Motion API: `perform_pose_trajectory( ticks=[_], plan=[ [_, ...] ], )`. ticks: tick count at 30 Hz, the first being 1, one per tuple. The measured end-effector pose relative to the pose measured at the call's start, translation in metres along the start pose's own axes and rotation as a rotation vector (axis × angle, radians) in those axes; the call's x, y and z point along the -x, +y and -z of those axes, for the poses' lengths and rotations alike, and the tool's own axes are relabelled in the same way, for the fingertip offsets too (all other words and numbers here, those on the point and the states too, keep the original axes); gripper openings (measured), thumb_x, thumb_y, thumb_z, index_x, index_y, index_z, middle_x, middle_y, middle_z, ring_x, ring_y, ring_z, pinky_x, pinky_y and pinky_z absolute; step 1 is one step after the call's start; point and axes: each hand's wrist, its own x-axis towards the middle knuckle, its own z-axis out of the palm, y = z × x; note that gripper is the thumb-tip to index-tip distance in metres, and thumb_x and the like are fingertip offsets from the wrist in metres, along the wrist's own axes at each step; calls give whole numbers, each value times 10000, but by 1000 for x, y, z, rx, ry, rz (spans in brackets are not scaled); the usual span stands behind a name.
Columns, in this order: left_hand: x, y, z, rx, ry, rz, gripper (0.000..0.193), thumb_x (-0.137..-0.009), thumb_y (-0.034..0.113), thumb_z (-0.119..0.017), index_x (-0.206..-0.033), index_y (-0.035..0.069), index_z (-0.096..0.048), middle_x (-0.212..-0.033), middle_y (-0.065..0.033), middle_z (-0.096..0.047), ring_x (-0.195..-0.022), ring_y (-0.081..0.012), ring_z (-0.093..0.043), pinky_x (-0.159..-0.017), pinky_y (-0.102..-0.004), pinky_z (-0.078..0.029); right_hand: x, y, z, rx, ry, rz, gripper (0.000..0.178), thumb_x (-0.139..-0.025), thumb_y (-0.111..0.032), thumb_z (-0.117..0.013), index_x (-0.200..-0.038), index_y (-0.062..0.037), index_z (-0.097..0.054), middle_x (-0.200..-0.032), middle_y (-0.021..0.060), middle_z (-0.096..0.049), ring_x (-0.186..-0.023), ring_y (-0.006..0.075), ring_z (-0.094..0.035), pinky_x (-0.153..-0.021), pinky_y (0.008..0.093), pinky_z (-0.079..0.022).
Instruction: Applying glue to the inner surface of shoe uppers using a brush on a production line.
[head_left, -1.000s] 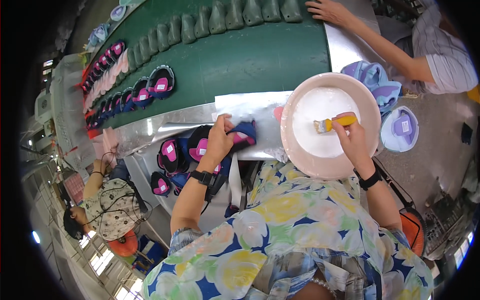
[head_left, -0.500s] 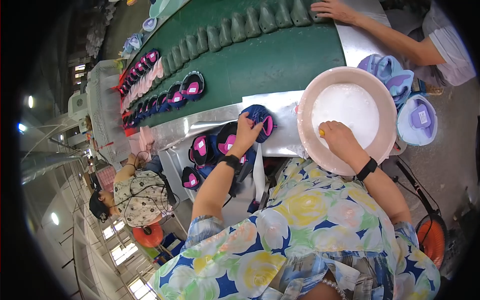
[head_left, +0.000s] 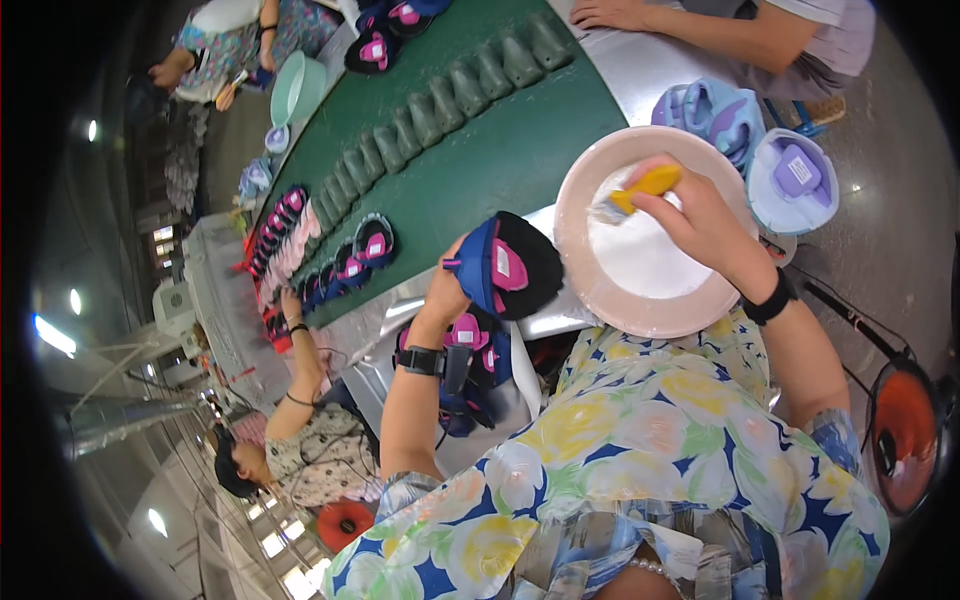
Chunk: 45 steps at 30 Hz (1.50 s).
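Observation:
My left hand is closed around the side of a blue and black shoe upper with a pink inner piece, its opening turned up. It is held beside a pale pink basin that contains white liquid. Above the liquid, my right hand grips a brush by its yellow handle. The wet, whitish bristles point down and left over the basin. More dark uppers with pink pieces lie in a pile under my left forearm, partly hidden by it.
Across a green conveyor belt runs a row of dark green shoe lasts, with uppers near its left end. Purple-blue uppers sit right of the basin. A fan stands at right. Co-workers are at left, upper left and upper right.
My left hand has lifted the upper and turned its opening up, closer to the basin. My right hand has raised the brush out of the liquid. The co-worker at left now reaches to the belt.

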Motion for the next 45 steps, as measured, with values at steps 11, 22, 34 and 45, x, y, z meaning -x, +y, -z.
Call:
perform_pose_trajectory(
  ticks=[11, 22, 34, 45],
  plan=[
    [-18, 47, -77, 509, 385, -37, 477, -1010, 232, -552, -1418, 18, -431, -1267, -102, -582, -1126, -197, -597, -976, -361, -493, 5, -24, -1, -29, 208, -140, 240, -884, -181, -708, -927, 6, -564, -759, 132, -659, -665, 249, -663, -615, 334, -503],
    [-30, 24, -86, 393, 734, -300, 461, -946, 112, -559, -1386, 9, -473, -1312, -90, -563, -1177, -196, -556, -1056, -354, -415, 21, -14, -35, -364, 255, -547, 356, -892, -269, -702, -953, 60, -581, -769, 148, -677, -676, 196, -691, -615, 304, -527],
    [-34, -23, -28, 1508, -560, 462, 356, -986, 297, -505, -1218, 53, -623, -1152, -153, -665, -1001, -268, -671, -829, -383, -566, 25, -10, -7, -280, 190, -100, 176, -889, -100, -688, -1026, -27, -606, -918, 102, -692, -827, 186, -676, -750, 290, -512],
    [-20, 36, -104, 1564, -352, 717, 526, -1024, 462, -413, -1303, 29, -519, -1171, -138, -669, -1066, -245, -679, -907, -385, -593, 0, -4, -38, -43, -24, 310, 202, -855, -123, -703, -1030, -62, -621, -973, 105, -685, -903, 298, -662, -798, 384, -527]
  ],
)
